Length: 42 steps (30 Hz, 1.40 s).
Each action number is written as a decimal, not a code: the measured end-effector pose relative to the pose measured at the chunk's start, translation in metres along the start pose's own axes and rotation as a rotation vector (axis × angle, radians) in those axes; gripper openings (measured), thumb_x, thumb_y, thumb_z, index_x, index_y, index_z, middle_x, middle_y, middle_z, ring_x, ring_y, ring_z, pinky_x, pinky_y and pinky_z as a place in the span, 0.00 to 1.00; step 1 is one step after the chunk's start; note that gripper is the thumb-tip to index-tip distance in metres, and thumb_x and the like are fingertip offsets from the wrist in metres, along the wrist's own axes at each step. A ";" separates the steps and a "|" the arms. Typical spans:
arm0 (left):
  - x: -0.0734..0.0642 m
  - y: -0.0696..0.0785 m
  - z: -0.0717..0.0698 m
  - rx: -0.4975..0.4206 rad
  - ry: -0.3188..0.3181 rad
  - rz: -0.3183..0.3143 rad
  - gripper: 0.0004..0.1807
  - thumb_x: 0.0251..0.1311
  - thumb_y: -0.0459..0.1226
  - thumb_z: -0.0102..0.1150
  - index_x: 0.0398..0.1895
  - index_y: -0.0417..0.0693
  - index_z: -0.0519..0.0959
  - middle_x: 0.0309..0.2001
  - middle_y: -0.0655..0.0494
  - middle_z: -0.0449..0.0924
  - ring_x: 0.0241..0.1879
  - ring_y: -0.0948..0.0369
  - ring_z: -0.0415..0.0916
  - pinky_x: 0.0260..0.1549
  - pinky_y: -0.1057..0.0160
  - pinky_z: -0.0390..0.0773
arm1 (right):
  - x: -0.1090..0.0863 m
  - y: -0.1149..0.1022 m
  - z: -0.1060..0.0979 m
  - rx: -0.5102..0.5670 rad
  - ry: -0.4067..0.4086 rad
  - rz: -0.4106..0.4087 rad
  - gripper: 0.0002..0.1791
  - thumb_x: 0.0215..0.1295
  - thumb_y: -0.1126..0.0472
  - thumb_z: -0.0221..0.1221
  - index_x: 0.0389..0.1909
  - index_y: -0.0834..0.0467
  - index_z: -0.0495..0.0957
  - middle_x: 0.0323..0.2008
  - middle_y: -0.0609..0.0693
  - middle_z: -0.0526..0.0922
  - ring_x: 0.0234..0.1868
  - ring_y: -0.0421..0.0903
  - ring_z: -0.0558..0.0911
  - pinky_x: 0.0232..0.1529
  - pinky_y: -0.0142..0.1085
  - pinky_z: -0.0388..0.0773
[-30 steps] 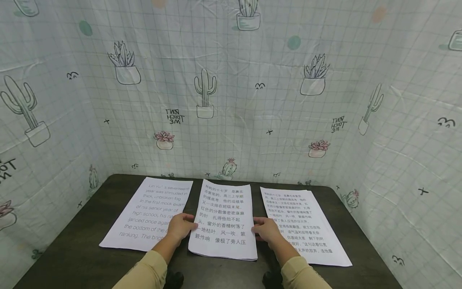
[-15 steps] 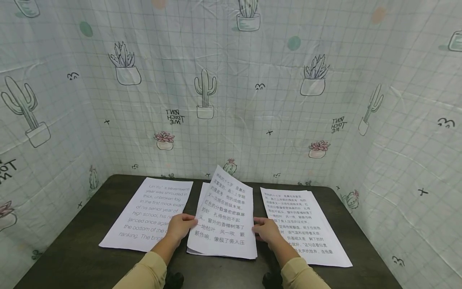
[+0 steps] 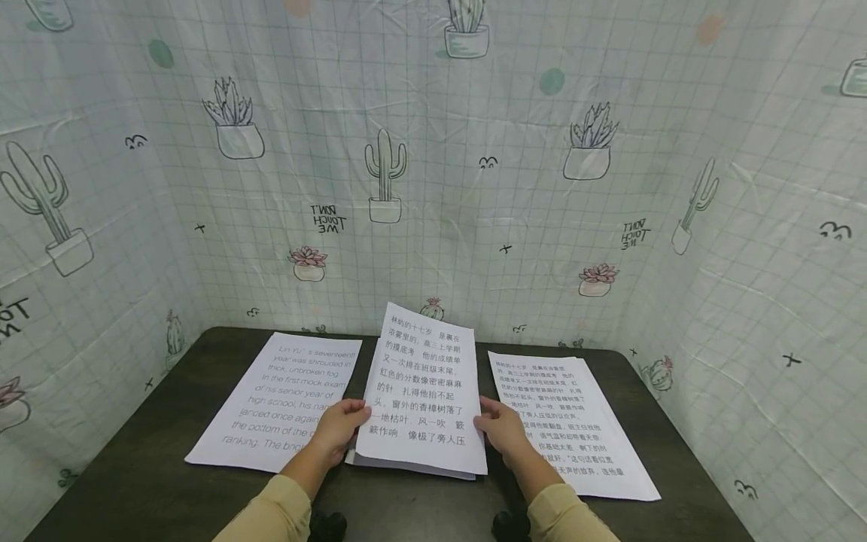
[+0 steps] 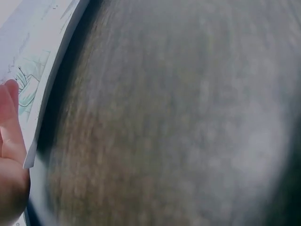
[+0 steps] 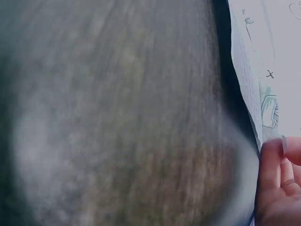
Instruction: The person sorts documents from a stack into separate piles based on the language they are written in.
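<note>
In the head view a printed sheet of paper (image 3: 421, 391) with large Chinese text stands in the middle, its far end tilted up. My left hand (image 3: 341, 430) pinches its left edge and my right hand (image 3: 500, 427) pinches its right edge. Under it another white sheet (image 3: 447, 473) shows along the near edge, with a gap between the two. In the left wrist view, fingers (image 4: 10, 127) lie along a paper edge (image 4: 47, 94). The right wrist view has thumb and fingers at the other edge, with paper (image 5: 247, 84) beside them.
Left of the middle sheet lies paper (image 3: 305, 376) with large English text. On the right are overlapping sheets (image 3: 596, 436) with smaller Chinese text. All rest on a dark table (image 3: 156, 421). A cloth with cactus drawings (image 3: 460, 188) hangs behind and at both sides.
The top middle sheet has come up off the paper under it, first by its far left corner, then along its whole far end. Both hands have risen slightly with it.
</note>
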State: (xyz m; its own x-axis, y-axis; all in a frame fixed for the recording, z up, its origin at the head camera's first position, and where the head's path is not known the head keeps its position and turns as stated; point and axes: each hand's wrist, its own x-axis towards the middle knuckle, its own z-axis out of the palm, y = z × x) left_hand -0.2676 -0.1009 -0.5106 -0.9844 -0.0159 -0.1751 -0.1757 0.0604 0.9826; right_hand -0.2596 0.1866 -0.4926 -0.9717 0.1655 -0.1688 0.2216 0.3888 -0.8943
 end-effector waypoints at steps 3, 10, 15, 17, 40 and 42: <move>0.000 0.001 0.000 -0.016 -0.023 0.016 0.22 0.66 0.33 0.54 0.60 0.31 0.72 0.43 0.43 0.82 0.30 0.61 0.82 0.28 0.61 0.84 | 0.000 0.000 -0.001 0.035 0.007 0.012 0.30 0.63 0.67 0.57 0.68 0.63 0.67 0.44 0.58 0.81 0.39 0.45 0.80 0.36 0.35 0.79; 0.002 0.003 0.000 -0.054 -0.093 0.040 0.33 0.54 0.24 0.50 0.68 0.37 0.67 0.52 0.37 0.81 0.38 0.57 0.84 0.32 0.59 0.83 | -0.003 -0.002 -0.006 0.100 0.000 -0.011 0.32 0.63 0.72 0.53 0.70 0.62 0.65 0.40 0.54 0.75 0.38 0.45 0.75 0.33 0.34 0.76; 0.003 0.006 0.002 -0.059 -0.125 0.040 0.38 0.49 0.21 0.49 0.70 0.39 0.64 0.57 0.34 0.78 0.42 0.56 0.83 0.35 0.60 0.83 | -0.005 -0.003 -0.013 0.121 -0.007 -0.032 0.32 0.63 0.72 0.53 0.70 0.62 0.64 0.41 0.55 0.76 0.39 0.45 0.75 0.35 0.34 0.76; 0.003 0.007 0.003 -0.060 -0.130 0.042 0.39 0.49 0.21 0.49 0.70 0.39 0.64 0.57 0.34 0.78 0.42 0.57 0.83 0.35 0.60 0.82 | -0.005 -0.003 -0.017 0.110 -0.006 -0.041 0.31 0.64 0.71 0.53 0.70 0.62 0.64 0.42 0.55 0.76 0.40 0.45 0.75 0.36 0.34 0.76; 0.002 0.029 0.046 -0.046 -0.279 0.049 0.37 0.52 0.22 0.54 0.71 0.41 0.64 0.56 0.38 0.80 0.38 0.60 0.83 0.32 0.63 0.82 | -0.008 0.007 -0.081 0.086 -0.021 -0.016 0.31 0.68 0.69 0.51 0.72 0.61 0.61 0.53 0.60 0.73 0.43 0.45 0.79 0.40 0.35 0.79; 0.001 0.031 0.052 -0.055 -0.293 0.050 0.37 0.53 0.22 0.54 0.71 0.41 0.64 0.55 0.38 0.80 0.38 0.60 0.83 0.33 0.62 0.82 | -0.007 0.010 -0.087 0.079 -0.015 -0.007 0.31 0.68 0.69 0.52 0.72 0.60 0.61 0.53 0.61 0.73 0.43 0.45 0.79 0.40 0.35 0.79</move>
State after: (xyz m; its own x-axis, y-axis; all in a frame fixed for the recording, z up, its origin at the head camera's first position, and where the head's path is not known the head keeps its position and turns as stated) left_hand -0.2745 -0.0471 -0.4841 -0.9528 0.2751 -0.1286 -0.1340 -0.0007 0.9910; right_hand -0.2430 0.2681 -0.4639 -0.9744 0.1489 -0.1686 0.2085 0.3171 -0.9252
